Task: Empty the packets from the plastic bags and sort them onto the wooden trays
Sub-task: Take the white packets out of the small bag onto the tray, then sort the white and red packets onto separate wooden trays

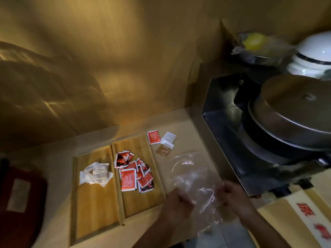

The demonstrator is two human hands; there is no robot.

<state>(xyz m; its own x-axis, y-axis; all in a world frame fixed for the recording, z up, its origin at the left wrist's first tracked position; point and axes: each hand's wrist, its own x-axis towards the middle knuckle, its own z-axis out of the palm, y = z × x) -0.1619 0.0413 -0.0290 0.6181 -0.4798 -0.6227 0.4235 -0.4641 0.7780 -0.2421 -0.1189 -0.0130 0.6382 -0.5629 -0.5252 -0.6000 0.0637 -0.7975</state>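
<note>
Two wooden trays lie side by side on the counter. The left tray [95, 208] holds a heap of white packets [95, 173]. The right tray [143, 203] holds a heap of red packets [135, 171]. Beyond the right tray a red packet [153, 137], a white packet [168, 138] and a brown packet [162, 150] lie loose on the counter. A clear plastic bag [190, 173] is stretched between my hands, to the right of the trays. My left hand [176, 201] and my right hand [231, 193] each grip an edge of it.
A large metal pot with a lid [293, 111] sits in a recessed steel cooker well at the right. White bowls [313, 56] and a wrapped yellow item [254, 42] stand behind it. A dark red object [21, 197] lies at the far left. A printed sheet [311, 215] is at lower right.
</note>
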